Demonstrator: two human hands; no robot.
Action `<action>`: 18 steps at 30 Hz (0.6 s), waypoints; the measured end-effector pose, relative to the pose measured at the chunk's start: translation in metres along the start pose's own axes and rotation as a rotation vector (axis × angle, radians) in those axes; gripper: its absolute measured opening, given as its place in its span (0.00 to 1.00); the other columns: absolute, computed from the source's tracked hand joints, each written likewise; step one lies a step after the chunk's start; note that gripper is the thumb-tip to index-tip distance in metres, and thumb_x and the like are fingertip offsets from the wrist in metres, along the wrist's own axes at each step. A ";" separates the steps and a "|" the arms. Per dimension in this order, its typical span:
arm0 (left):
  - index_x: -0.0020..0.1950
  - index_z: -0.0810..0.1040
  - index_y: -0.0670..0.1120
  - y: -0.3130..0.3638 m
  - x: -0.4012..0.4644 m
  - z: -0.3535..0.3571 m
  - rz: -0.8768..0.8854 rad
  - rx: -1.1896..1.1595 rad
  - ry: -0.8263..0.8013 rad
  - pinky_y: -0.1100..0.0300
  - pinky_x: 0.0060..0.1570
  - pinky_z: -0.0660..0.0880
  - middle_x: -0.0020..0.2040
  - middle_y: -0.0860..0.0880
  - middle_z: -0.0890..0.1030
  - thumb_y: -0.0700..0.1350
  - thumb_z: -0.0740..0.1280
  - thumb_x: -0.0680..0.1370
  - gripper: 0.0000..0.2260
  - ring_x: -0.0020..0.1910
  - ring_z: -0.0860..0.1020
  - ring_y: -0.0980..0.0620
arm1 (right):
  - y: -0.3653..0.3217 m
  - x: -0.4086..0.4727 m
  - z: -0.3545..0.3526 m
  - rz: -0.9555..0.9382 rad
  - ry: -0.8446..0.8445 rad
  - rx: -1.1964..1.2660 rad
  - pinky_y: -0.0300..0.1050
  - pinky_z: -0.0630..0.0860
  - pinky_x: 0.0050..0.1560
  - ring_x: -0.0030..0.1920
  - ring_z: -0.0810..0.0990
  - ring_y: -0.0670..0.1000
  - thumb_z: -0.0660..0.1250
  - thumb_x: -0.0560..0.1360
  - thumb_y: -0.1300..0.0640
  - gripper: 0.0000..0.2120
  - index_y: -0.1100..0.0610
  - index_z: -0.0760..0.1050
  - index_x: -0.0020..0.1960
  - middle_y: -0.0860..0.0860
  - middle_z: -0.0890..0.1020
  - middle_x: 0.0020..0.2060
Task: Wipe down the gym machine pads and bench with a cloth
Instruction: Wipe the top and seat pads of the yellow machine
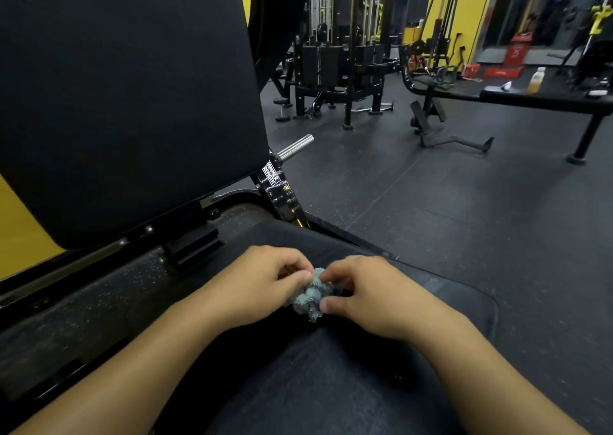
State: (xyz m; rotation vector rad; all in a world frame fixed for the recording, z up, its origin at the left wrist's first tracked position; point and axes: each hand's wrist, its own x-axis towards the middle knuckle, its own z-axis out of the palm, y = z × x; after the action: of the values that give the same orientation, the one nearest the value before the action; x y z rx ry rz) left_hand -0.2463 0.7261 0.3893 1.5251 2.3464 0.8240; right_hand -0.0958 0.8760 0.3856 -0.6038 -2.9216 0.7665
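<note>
A large black back pad (126, 102) blocked the far left, tilted over the speckled base plate (99, 288). A chrome peg (295, 147) projected from the frame just right of the pad. Open rubber floor (431, 219) lay to the right. Far right, a long black bench (544, 97) barred passage; a cable station (338, 63) stood at far centre.

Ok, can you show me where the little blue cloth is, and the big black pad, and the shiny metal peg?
cloth (311, 297), head view, on the bunched middle between both hands.
black pad (126, 96), head view, on its flat face.
metal peg (296, 147), head view, on the middle of its chrome shaft.
</note>
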 end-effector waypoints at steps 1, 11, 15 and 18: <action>0.49 0.85 0.55 0.000 0.001 -0.001 -0.013 -0.073 0.033 0.66 0.46 0.77 0.42 0.62 0.85 0.51 0.71 0.80 0.03 0.42 0.82 0.64 | 0.000 0.001 -0.001 -0.018 0.021 0.006 0.46 0.78 0.57 0.52 0.79 0.40 0.72 0.74 0.42 0.14 0.40 0.80 0.58 0.38 0.82 0.52; 0.42 0.84 0.49 -0.002 0.005 -0.016 -0.066 -0.500 0.060 0.57 0.41 0.68 0.33 0.46 0.76 0.59 0.75 0.73 0.14 0.36 0.70 0.55 | -0.006 -0.002 -0.026 -0.004 0.177 0.656 0.57 0.80 0.50 0.42 0.81 0.53 0.71 0.74 0.46 0.08 0.46 0.86 0.49 0.55 0.86 0.45; 0.50 0.87 0.48 0.008 0.005 -0.032 -0.040 -0.625 -0.067 0.57 0.48 0.77 0.41 0.44 0.84 0.44 0.80 0.70 0.09 0.41 0.79 0.52 | -0.008 0.002 -0.037 0.038 0.300 0.981 0.54 0.80 0.54 0.45 0.83 0.52 0.70 0.76 0.58 0.07 0.56 0.86 0.47 0.56 0.87 0.45; 0.48 0.87 0.47 0.011 0.011 -0.044 -0.007 -0.471 0.058 0.45 0.54 0.79 0.45 0.40 0.86 0.54 0.78 0.74 0.12 0.43 0.81 0.50 | 0.000 0.002 -0.047 0.001 0.451 0.913 0.54 0.77 0.49 0.41 0.80 0.49 0.70 0.79 0.53 0.07 0.54 0.85 0.46 0.51 0.84 0.39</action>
State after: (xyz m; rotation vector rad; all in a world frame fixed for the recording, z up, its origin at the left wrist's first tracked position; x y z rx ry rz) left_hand -0.2633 0.7248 0.4326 1.3032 1.9940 1.3188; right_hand -0.0901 0.8981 0.4263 -0.5577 -1.8753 1.5512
